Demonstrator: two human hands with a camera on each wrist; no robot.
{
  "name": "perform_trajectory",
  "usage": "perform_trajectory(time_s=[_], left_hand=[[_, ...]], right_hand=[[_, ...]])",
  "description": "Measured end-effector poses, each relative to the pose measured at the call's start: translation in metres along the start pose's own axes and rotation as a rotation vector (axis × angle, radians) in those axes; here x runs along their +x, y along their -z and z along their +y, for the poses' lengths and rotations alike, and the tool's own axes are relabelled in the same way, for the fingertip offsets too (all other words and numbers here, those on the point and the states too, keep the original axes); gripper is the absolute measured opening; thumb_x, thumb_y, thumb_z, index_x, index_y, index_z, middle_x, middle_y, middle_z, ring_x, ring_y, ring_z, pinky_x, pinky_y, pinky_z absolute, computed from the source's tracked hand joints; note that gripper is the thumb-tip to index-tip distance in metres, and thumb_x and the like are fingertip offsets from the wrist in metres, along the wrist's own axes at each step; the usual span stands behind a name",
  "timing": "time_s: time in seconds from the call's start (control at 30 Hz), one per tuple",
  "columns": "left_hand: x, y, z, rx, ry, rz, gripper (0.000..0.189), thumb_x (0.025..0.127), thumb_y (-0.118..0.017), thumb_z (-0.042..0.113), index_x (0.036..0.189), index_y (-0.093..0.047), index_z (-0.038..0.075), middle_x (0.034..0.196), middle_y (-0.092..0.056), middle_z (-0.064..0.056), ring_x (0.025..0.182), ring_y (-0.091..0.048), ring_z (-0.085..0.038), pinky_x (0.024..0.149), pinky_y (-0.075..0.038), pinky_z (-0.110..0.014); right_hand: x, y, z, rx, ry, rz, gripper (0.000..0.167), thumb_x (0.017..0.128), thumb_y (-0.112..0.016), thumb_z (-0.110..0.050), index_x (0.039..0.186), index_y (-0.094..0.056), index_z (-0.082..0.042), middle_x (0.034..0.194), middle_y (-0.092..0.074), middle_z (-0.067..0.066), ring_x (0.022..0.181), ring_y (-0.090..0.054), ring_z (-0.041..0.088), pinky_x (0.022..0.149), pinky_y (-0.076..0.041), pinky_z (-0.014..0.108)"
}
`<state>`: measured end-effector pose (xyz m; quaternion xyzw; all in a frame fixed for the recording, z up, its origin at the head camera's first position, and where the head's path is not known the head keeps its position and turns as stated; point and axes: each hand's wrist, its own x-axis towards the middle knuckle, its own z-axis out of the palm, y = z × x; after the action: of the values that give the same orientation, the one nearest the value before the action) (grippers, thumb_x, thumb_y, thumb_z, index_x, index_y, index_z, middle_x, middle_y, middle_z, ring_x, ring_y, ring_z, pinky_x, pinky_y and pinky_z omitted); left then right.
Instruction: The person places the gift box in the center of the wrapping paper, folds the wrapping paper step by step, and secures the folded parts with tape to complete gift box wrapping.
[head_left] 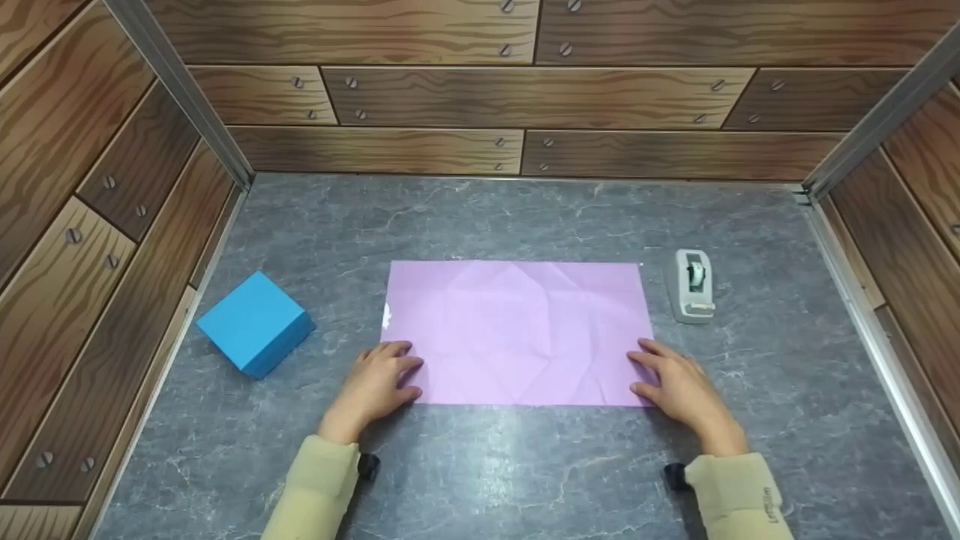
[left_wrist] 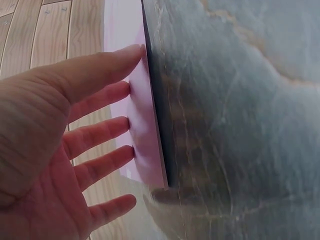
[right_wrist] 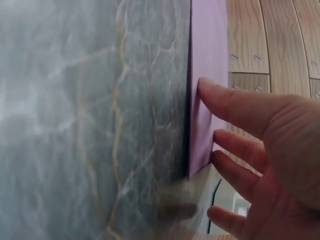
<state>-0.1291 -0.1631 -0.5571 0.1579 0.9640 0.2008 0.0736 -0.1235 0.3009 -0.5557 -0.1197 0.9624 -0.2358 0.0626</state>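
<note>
- Grey marbled desk (head_left: 487, 472).
- Creased purple sheet (head_left: 487, 322), lying across the desk's middle.
- Blue box (head_left: 255, 322), left of the sheet.
- Right hand (head_left: 681, 386), fingers spread, touching the sheet's near right part.
- Left hand (head_left: 373, 384), fingers spread, touching its near left part.
- Tape dispenser (head_left: 684, 300), right of the sheet, farther than the right hand.

Blue box (head_left: 255, 322) at left, pale tape dispenser (head_left: 688, 292) at right, grey marbled tabletop (head_left: 510, 465), wood-patterned panels (head_left: 450, 97)
</note>
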Motion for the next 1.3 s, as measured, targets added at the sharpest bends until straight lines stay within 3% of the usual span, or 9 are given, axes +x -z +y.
perform_trajectory(time_s=[0.13,0.3,0.5,0.63,0.73,0.83,0.93,1.1,1.3], left_hand=[[-0.001,0.004,-0.003,0.006,0.020,0.052,0.041,0.084,-0.078,0.026,0.120,-0.070,0.008,0.131,-0.058,-0.016,0.124,-0.051,-0.037,0.103,-0.033,-0.062],[-0.005,0.017,-0.013,0.017,0.072,0.183,0.037,0.085,-0.075,0.023,0.118,-0.070,0.007,0.125,-0.061,-0.019,0.118,-0.054,-0.039,0.098,-0.036,-0.062],[-0.015,0.039,-0.035,0.030,0.122,0.450,0.033,0.084,-0.076,0.015,0.115,-0.070,0.003,0.122,-0.058,-0.022,0.115,-0.052,-0.042,0.096,-0.035,-0.062],[-0.022,0.050,-0.054,0.039,0.164,0.662,0.030,0.084,-0.076,0.011,0.110,-0.069,0.000,0.123,-0.055,-0.026,0.116,-0.048,-0.044,0.101,-0.027,-0.065],[-0.026,0.058,-0.068,0.041,0.244,0.813,0.028,0.085,-0.074,0.010,0.109,-0.069,-0.002,0.122,-0.053,-0.028,0.117,-0.045,-0.045,0.104,-0.019,-0.068],[-0.030,0.067,-0.080,-0.006,0.368,0.902,0.031,0.087,-0.072,0.012,0.114,-0.067,-0.002,0.125,-0.049,-0.030,0.121,-0.042,-0.045,0.106,-0.017,-0.065],[-0.034,0.075,-0.091,-0.103,0.512,0.903,0.040,0.091,-0.067,0.016,0.127,-0.060,0.000,0.133,-0.041,-0.030,0.127,-0.035,-0.045,0.108,-0.017,-0.061],[-0.043,0.082,-0.107,-0.313,0.724,0.826,0.061,0.097,-0.057,0.027,0.149,-0.036,0.005,0.144,-0.025,-0.028,0.132,-0.029,-0.044,0.106,-0.026,-0.059],[-0.051,0.083,-0.122,-0.545,0.830,0.701,0.074,0.101,-0.046,0.035,0.157,-0.008,0.006,0.155,-0.010,-0.028,0.142,-0.017,-0.043,0.110,-0.025,-0.059]], right_hand=[[0.004,-0.002,-0.002,0.017,0.010,0.051,0.048,0.088,-0.074,-0.018,0.131,-0.061,0.000,0.142,-0.049,0.023,0.129,-0.044,0.046,0.104,-0.029,0.064],[0.013,-0.004,-0.010,0.074,0.028,0.116,0.047,0.089,-0.073,-0.018,0.131,-0.060,0.000,0.139,-0.051,0.023,0.129,-0.045,0.043,0.106,-0.033,0.057],[0.028,-0.016,-0.027,0.153,0.126,0.165,0.050,0.087,-0.075,-0.013,0.131,-0.058,0.003,0.133,-0.055,0.023,0.125,-0.049,0.040,0.107,-0.035,0.050],[0.036,-0.027,-0.043,0.176,0.186,0.152,0.052,0.087,-0.075,-0.016,0.133,-0.057,0.001,0.131,-0.057,0.018,0.124,-0.051,0.035,0.107,-0.036,0.046],[0.042,-0.032,-0.057,0.166,0.214,0.128,0.053,0.089,-0.074,-0.020,0.135,-0.057,-0.002,0.132,-0.057,0.014,0.125,-0.052,0.032,0.108,-0.036,0.045],[0.050,-0.035,-0.071,0.154,0.236,0.104,0.053,0.090,-0.072,-0.024,0.137,-0.056,-0.005,0.134,-0.056,0.011,0.126,-0.051,0.030,0.108,-0.037,0.044],[0.058,-0.036,-0.086,0.155,0.251,0.077,0.053,0.092,-0.070,-0.027,0.139,-0.055,-0.007,0.136,-0.055,0.009,0.128,-0.050,0.027,0.108,-0.036,0.042],[0.071,-0.035,-0.110,0.156,0.278,0.031,0.054,0.094,-0.067,-0.030,0.142,-0.052,-0.011,0.140,-0.052,0.007,0.131,-0.047,0.024,0.109,-0.036,0.041],[0.085,-0.034,-0.136,0.156,0.317,-0.001,0.055,0.095,-0.066,-0.032,0.145,-0.049,-0.014,0.142,-0.050,0.004,0.131,-0.046,0.023,0.108,-0.037,0.041]])
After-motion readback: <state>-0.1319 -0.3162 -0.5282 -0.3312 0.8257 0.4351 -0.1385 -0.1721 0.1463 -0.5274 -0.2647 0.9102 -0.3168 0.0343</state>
